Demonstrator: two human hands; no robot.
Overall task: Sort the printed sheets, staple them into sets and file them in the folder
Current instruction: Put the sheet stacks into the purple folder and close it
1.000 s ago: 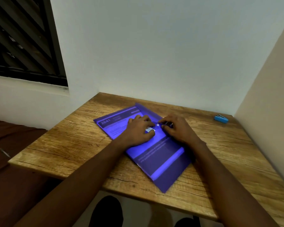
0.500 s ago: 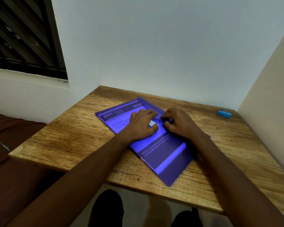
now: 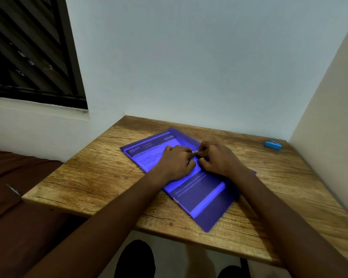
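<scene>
Purple and translucent, the folder (image 3: 199, 201) lay slantwise on the wooden table (image 3: 84, 177), its near corner close to the front edge. Printed sheets (image 3: 149, 151) could be seen through its cover, a heading with the number 2641 showing at the far left, so the filing was judged to be done or very nearly so. Both hands were set on the middle of the folder, fingertips meeting over something small and pale. The left hand (image 3: 177, 163) was laid palm down with its fingers bent toward that spot; the right hand (image 3: 219, 159) was curled, thumb and forefinger apparently pinching it. It was taken to be the folder's clasp, though it was too small to be made out. The blue stapler (image 3: 273, 145) had been left well apart, near the far right corner, which suggested the stapling was finished. Only the fastening appeared to remain.
</scene>
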